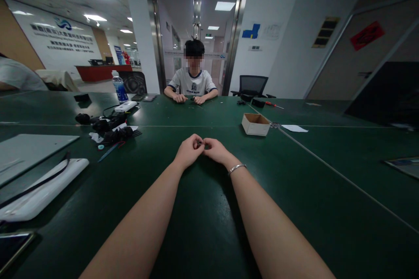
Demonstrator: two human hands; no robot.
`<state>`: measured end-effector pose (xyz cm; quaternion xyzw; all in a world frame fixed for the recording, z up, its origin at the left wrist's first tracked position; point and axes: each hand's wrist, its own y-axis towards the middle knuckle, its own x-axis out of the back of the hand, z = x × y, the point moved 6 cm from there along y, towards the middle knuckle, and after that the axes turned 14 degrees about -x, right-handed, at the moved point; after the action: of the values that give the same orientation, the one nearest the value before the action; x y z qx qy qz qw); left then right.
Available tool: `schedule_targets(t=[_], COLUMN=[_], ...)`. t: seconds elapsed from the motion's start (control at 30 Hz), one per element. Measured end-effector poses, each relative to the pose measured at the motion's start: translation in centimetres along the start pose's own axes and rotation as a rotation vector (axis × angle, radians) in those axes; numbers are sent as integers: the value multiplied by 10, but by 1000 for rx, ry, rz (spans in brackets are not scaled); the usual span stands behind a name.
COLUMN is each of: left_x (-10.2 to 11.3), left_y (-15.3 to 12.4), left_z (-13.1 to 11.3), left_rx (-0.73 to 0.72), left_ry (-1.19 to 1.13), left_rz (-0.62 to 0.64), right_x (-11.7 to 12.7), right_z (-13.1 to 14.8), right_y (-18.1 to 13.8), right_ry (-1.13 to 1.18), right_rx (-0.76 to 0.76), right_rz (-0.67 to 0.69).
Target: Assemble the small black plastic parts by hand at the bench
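Note:
My left hand [189,151] and my right hand [216,150] meet over the middle of the green table [203,209], fingertips touching or nearly so. Both are closed in a pinch. A tiny dark object [199,143] shows between the left fingers, too small to name. Whether the right fingers also grip it, I cannot tell. A silver bangle [237,169] circles my right wrist. To the right and beyond my hands stands an open cardboard box [256,127], its inside mostly out of sight.
Across the table a person [193,80] sits with both hands on the tabletop. Black bundled items [111,124], a water bottle [119,87], a laptop [29,150] and a white device [49,189] lie left. White paper [294,128] and a screwdriver [273,105] lie right.

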<state>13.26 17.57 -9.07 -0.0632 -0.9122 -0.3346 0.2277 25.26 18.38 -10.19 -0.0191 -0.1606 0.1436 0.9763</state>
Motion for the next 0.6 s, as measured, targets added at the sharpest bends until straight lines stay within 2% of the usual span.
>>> schedule_targets(t=[0.07, 0.17, 0.3, 0.4, 0.5, 0.57, 0.6], left_x=[-1, -6, -14, -11, 15, 52, 75], left_y=[0, -2, -5, -2, -9, -30, -49], left_z=[2, 8, 13, -1, -43, -78, -92], left_rx=[10, 38, 144, 264, 302, 251, 239], left_ry=[5, -79, -228, -250, -138, -20, 36], left_rz=[29, 47, 92, 214, 482, 585, 620], right_x=[-3, -9, -15, -18, -14, 0, 11], right_z=[1, 3, 6, 6, 3, -3, -8], right_y=[-2, -9, -14, -20, -42, -68, -85], right_ry=[40, 160, 202, 236, 215, 174, 160], right_rx=[-15, -36, -61, -89, -110, -136, -154], right_rz=[-24, 31, 76, 92, 106, 72, 40])
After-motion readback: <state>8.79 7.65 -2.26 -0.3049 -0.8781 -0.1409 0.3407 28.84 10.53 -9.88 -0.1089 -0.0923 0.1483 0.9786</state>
